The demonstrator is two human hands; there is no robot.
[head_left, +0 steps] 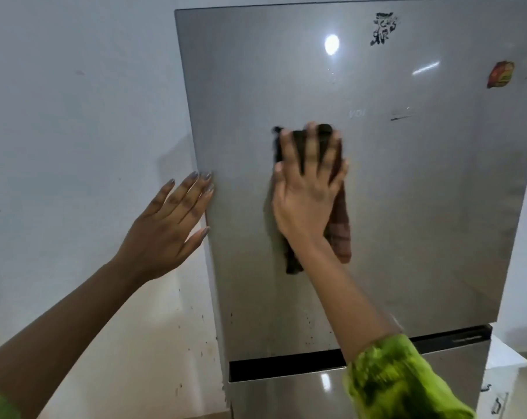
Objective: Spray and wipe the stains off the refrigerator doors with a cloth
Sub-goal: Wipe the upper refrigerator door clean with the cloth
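Note:
The silver upper refrigerator door point(407, 207) fills the view, with a lower door point(286, 397) beneath a dark gap. My right hand point(307, 189) presses a dark brown cloth point(340, 234) flat against the middle of the upper door, fingers spread straight over it; the cloth hangs below my palm. My left hand point(171, 228) rests with straight fingers on the door's left edge. Small dark specks point(309, 325) dot the door's lower part. A faint streak point(401, 116) lies right of the cloth. No spray bottle is in view.
A black sticker remnant point(383, 28) and a red-orange magnet point(501, 74) sit near the door's top right. The white wall point(74, 116) to the left carries dark splatter low down point(192, 337). A white cabinet point(504, 379) stands at the lower right.

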